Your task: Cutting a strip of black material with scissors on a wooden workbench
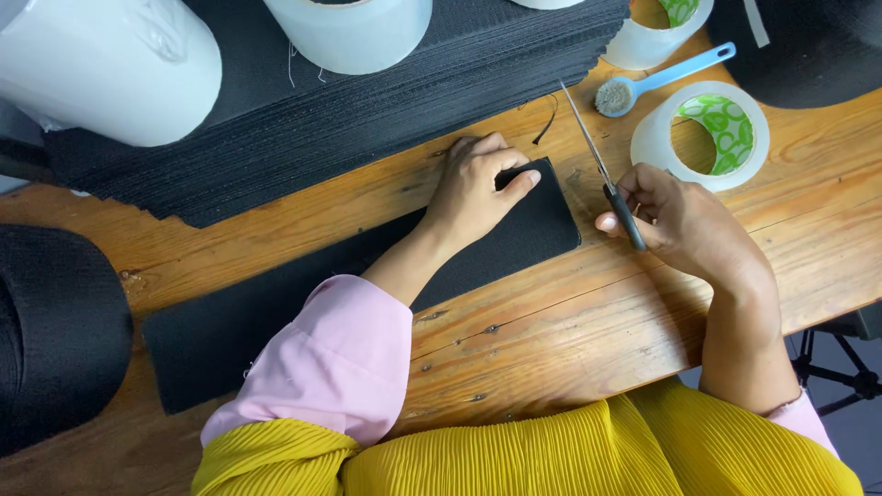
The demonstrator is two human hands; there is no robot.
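A person's left hand (478, 184) presses flat, fingers spread, on the right-hand end of a long strip of black fabric (276, 312) laid across a wooden table (570, 321). The right hand (675, 216) is closed around the dark handles of a pair of scissors (602, 170), blades shut or nearly so and pointing up and away from the body. The strip's long axis runs from lower left to upper right, and its rounded end lies just to the left of the scissors, so the right hand is the nearer one to that edge (the blades themselves stand apart from the cloth). Behind the hands a thick stack of black fabric sheets (367, 101) sits weighted by large white rolls (101, 64). Two rolls of clear tape (703, 138), a small blue-handled brush (643, 83) and a black roll (55, 331) at far left share the worn planks. The floor shows at lower right.
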